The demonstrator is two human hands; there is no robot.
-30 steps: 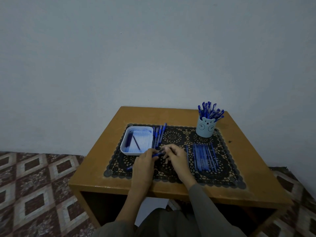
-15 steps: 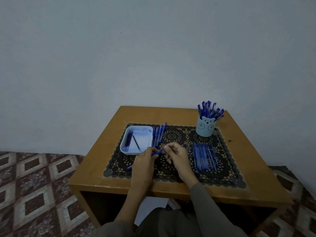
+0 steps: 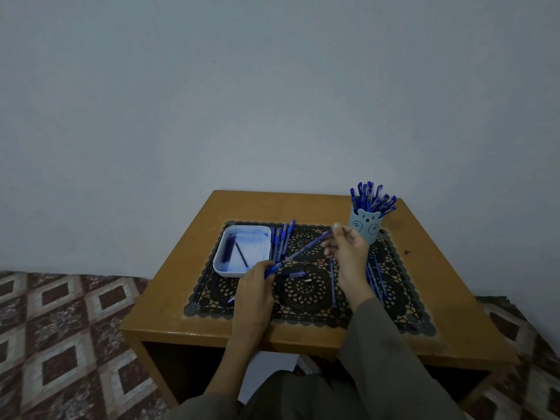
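Here, right hand aloft, fingers around the blue pen.

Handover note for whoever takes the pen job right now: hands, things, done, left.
Left hand grips a blue pen barrel over the mat.
Right hand pinches the far end of the thin refill running from it.
A cap lies on the mat.
Likely done: pens in the cup, tray-side row.
Likely left: this pen, right-side row.
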